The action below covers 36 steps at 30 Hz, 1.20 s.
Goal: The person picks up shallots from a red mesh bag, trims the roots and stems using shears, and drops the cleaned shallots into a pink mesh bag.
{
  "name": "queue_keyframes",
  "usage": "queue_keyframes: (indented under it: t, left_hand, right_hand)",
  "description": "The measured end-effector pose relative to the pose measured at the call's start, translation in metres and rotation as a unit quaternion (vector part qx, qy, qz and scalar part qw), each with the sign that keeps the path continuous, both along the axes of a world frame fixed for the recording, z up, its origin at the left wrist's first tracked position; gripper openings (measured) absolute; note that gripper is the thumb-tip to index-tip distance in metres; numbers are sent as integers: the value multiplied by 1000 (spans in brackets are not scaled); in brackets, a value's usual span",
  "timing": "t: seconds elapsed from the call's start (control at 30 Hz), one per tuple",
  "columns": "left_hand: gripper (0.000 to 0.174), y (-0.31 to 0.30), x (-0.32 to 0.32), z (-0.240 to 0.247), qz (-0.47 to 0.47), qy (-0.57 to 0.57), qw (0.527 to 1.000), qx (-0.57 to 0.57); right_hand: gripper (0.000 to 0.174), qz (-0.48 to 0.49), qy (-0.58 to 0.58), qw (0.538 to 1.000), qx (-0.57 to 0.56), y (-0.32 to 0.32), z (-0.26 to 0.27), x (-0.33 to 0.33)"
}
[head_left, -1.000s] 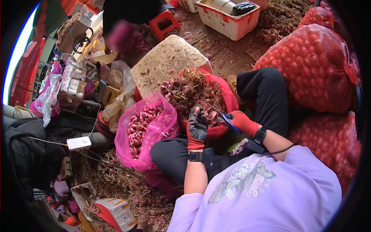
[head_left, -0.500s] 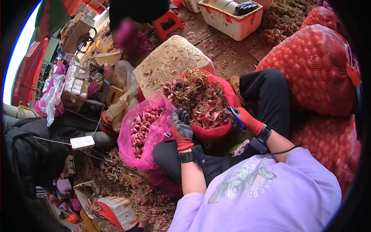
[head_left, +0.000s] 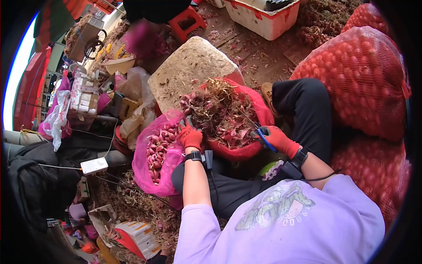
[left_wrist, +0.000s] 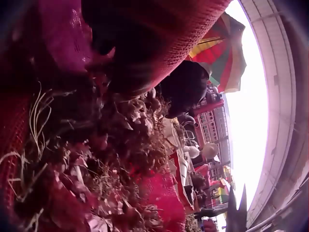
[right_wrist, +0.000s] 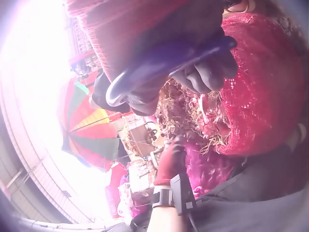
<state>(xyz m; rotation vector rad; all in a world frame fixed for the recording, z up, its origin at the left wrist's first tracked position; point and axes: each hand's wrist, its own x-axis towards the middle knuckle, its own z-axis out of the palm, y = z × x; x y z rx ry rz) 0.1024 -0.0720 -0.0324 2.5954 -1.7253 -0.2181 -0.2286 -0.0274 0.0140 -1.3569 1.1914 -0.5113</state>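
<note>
Red gloves w/ dark palms are on both hands. The R hand (head_left: 276, 138) grips the blue-handled scissors (head_left: 266, 140), its fingers bent round the blue loop. The thin blade points over the red sack (head_left: 263, 105), toward the dry roots & skins (head_left: 226, 112) inside.

The L hand (head_left: 190, 135) is at the L edge of the red sack, right by the pink bag (head_left: 140, 165). Its fingers reach in near some purple-red bulbs (head_left: 188, 102) on the pile. Can't tell if they pinch one, b/c the L wrist view is dark & blurry there.

More bulbs, smooth & shiny, lie in the pink bag, next to the red sack. Both sit by the person's dark pants (head_left: 303, 108). The person has a light purple top (head_left: 281, 220) w/ a green pic on it.

A dirty white foam box (head_left: 191, 66) is just past the red sack. Big net sacks (head_left: 351, 77) full of round red things are on the R side. Up top are a red stool (head_left: 187, 23), a white & red tub (head_left: 263, 21) & another person in dark clothes (head_left: 154, 9).
</note>
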Motion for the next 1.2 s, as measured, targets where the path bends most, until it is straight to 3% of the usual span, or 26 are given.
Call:
queue_keyframes:
  t: [0.1, 0.33, 0.43, 0.6, 0.7, 0.73, 0.83, 0.9, 1.0, 1.13, 1.17, 1.2]
  left_hand:
    - [83, 3, 8, -8, -3, -30, 999, 15]
    - [52, 12, -7, 17, 19, 68, 997, -21]
    - [45, 16, 24, -8, -6, 137, 986, -90]
    - [27, 20, 54, -9, 94, 214, 957, -174]
    - [27, 11, 64, -11, 126, 296, 908, -270]
    - [28, 8, 39, 10, 75, 258, 901, -341]
    - [28, -7, -17, 45, -26, 246, 920, -305]
    - [44, -18, -47, 51, -158, 186, 948, -205]
    - [45, -34, -93, 52, -216, -29, 966, -136]
    - [51, -67, -57, 13, -23, 7, 926, -377]
    - [58, -74, -34, 0, 16, 31, 919, -392]
    - [65, -79, -10, -4, 55, 140, 938, -313]
  right_hand:
    - [38, -11, 37, 999, -9, -2, 3, -3]
    - [37, -21, 33, 999, -4, -6, 1, -1]
    - [35, -27, 41, 998, -29, -6, -5, -2]
    - [36, -34, 26, 999, -25, -8, -1, -4]
    - [37, -34, 24, 999, -27, -9, -3, -3]
    - [37, -35, 25, 999, -30, -9, -4, -2]
    - [30, -59, 40, 994, -80, -8, -3, 3]
    - [30, -67, 19, 995, -69, -8, -4, 4]
    - [33, -57, 17, 997, -39, -9, -3, 1]
    - [35, -71, 35, 996, -31, -11, 5, -5]
    - [35, -73, 43, 996, -26, -13, 3, -7]
    - [34, -74, 50, 996, -19, -13, 1, -7]
